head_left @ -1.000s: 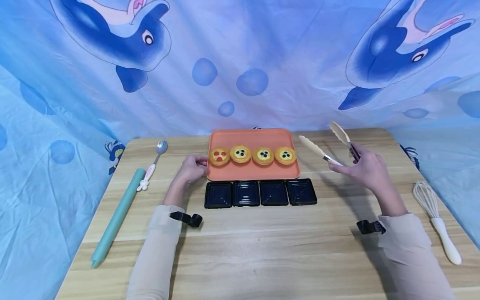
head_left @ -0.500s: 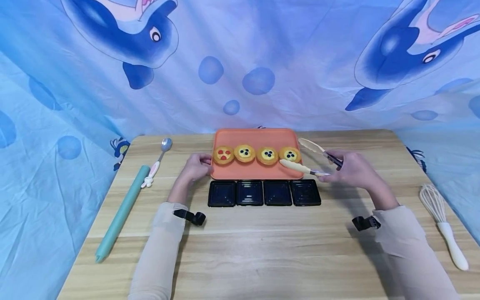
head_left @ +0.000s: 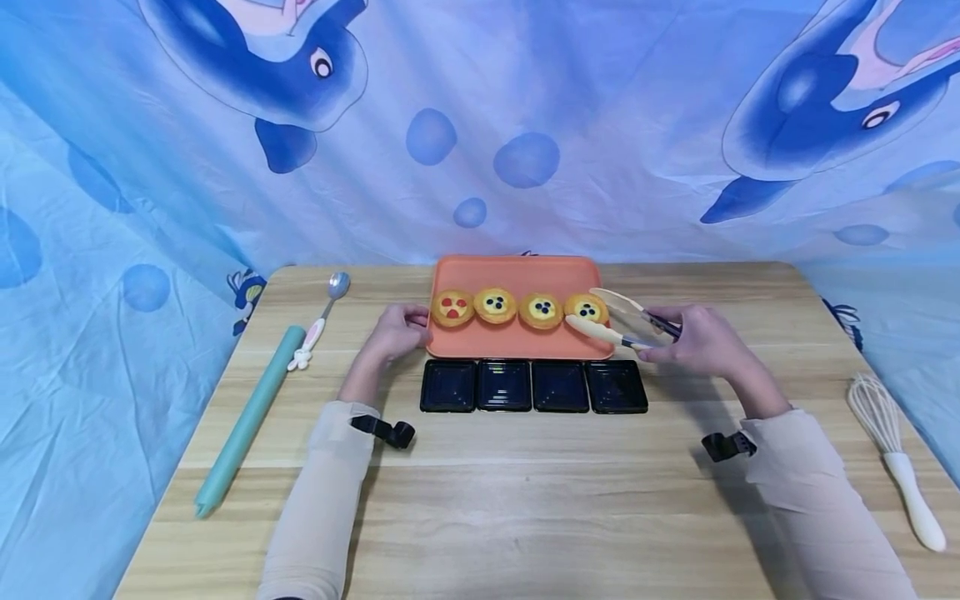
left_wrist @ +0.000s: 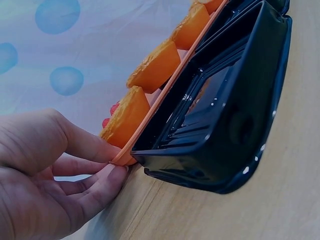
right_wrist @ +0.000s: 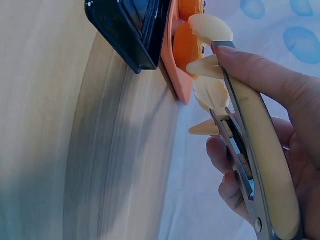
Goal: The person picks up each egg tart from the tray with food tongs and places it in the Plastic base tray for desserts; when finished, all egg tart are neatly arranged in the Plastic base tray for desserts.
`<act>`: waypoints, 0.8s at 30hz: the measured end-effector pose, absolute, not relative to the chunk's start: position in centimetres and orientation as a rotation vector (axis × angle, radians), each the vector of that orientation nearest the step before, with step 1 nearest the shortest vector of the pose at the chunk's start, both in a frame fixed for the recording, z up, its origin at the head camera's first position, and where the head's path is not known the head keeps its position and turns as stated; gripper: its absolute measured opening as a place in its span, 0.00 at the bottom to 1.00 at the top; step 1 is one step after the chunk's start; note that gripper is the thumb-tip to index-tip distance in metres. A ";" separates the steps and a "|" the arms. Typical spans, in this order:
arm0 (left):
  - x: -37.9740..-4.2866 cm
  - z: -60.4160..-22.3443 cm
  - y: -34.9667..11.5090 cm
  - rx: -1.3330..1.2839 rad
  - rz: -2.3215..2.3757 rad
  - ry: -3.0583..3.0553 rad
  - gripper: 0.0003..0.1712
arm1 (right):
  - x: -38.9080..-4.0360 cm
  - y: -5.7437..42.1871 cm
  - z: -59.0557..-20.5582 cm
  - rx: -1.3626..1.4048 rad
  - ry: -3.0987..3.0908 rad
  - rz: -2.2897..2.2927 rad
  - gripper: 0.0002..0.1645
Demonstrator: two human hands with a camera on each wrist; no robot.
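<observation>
Pinching the left rim of the tray [head_left: 517, 343] with your left hand [head_left: 395, 332] and gripping the tongs [right_wrist: 265, 160] in your right hand [head_left: 697, 340], you have the rightmost tart [head_left: 587, 309] just left of the nearer right hand, tongs lying left-right, parted tips at its near and far sides.

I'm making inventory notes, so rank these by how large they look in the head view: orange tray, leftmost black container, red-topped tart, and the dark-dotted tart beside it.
1. Orange tray
2. Leftmost black container
3. Red-topped tart and neighbouring dark-dotted tart: too alike to rank
</observation>
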State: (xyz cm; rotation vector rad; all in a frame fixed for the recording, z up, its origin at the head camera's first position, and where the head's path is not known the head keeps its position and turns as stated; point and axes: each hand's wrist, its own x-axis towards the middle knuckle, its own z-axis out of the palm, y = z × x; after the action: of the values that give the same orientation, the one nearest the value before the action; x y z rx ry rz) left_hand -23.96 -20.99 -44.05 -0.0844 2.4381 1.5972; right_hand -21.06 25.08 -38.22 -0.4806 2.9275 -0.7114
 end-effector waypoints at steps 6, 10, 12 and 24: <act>-24.1 -44.0 -20.8 -0.085 1.574 2.461 0.30 | -20.9 25.2 -38.0 -0.511 2.952 -0.709 0.46; -24.0 -44.0 -20.8 -0.081 1.579 2.465 0.29 | -20.8 25.3 -37.9 -0.531 2.943 -0.717 0.45; -23.9 -44.0 -20.8 -0.083 1.583 2.465 0.28 | -20.7 25.4 -37.7 -0.549 2.934 -0.733 0.45; -23.8 -43.8 -20.8 -0.116 1.600 2.451 0.29 | -18.9 26.9 -35.1 -0.601 2.935 -0.820 0.45</act>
State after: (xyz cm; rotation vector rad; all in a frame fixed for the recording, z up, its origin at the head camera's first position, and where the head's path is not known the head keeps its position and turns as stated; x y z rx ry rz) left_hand -23.76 -20.77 -43.84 -0.1159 2.4512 1.5999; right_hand -18.94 26.89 -35.07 -0.6007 2.9353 -0.8204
